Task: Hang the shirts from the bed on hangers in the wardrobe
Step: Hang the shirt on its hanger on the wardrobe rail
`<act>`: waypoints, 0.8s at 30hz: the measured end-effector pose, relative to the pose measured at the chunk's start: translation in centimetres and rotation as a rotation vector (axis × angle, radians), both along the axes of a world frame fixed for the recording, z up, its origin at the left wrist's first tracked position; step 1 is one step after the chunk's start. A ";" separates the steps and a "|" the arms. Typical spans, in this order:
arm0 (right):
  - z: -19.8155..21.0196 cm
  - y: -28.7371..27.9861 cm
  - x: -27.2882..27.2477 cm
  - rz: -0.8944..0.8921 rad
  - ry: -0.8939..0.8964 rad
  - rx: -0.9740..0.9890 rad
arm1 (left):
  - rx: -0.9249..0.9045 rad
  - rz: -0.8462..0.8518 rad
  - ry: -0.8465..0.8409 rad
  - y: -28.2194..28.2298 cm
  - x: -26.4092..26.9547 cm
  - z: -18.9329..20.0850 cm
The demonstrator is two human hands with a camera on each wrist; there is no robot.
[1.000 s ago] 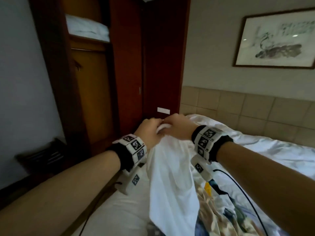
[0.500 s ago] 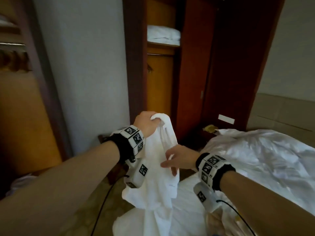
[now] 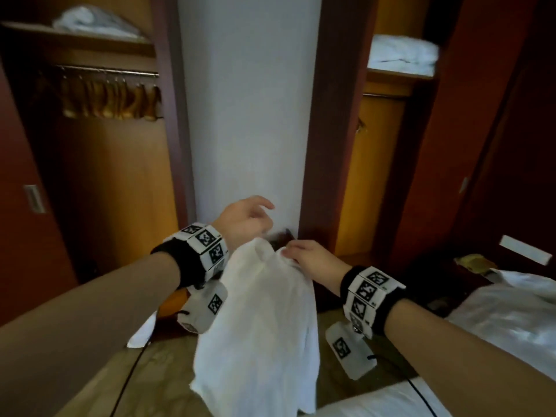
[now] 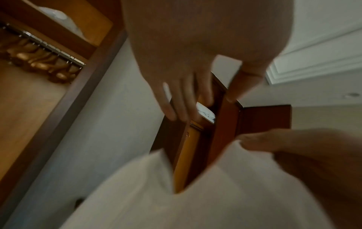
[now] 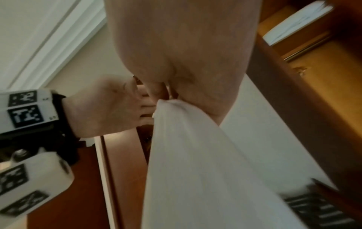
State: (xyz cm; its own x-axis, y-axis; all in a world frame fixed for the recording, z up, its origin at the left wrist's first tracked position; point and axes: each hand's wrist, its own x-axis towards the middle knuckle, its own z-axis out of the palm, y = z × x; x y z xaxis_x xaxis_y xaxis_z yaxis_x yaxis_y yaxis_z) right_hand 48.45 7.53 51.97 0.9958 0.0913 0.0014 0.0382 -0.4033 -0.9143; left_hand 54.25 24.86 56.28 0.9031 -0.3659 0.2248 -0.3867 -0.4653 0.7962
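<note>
A white shirt (image 3: 261, 326) hangs in the air in front of me, between bed and wardrobe. My right hand (image 3: 288, 251) pinches its top edge and carries its weight; the right wrist view shows the cloth (image 5: 195, 155) bunched under the thumb and fingers (image 5: 166, 96). My left hand (image 3: 264, 218) hovers just above and left of the shirt with straight, spread fingers (image 4: 184, 100), holding nothing. Several wooden hangers (image 3: 111, 99) hang on the rail (image 3: 105, 72) in the left wardrobe bay, up and to the left.
A white wall column (image 3: 249, 100) separates two open wardrobe bays. The right bay has a bare rail (image 3: 385, 94). Folded white linen lies on both upper shelves (image 3: 93, 21) (image 3: 403, 54). The bed (image 3: 511, 311) is at lower right, floor below the shirt.
The view has swung left, bringing the bay with hangers into sight. My left hand has let go of the shirt and opened; my right hand has taken the shirt's top.
</note>
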 end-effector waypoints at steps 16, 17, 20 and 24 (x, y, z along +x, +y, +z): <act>2.3 15.4 29.3 0.513 -0.176 -0.755 | 0.611 0.088 -0.140 21.8 21.5 -2.4; 2.2 15.3 31.2 0.538 -0.186 -0.805 | 0.645 0.127 -0.152 23.2 22.6 -2.1; 2.3 15.7 36.5 0.555 -0.235 -0.903 | 0.760 0.271 -0.123 27.5 25.7 -1.4; 4.5 18.5 42.4 0.570 -0.417 -1.003 | 1.026 0.374 -0.192 32.2 28.9 0.1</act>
State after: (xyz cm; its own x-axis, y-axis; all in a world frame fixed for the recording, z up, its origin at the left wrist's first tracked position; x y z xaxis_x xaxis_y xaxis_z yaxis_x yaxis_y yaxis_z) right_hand 90.88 26.05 56.43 0.7533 0.6576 -0.0114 0.6546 -0.7513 -0.0840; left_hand 83.20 57.05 56.41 0.9781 -0.1702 0.1195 -0.1598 -0.9829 -0.0917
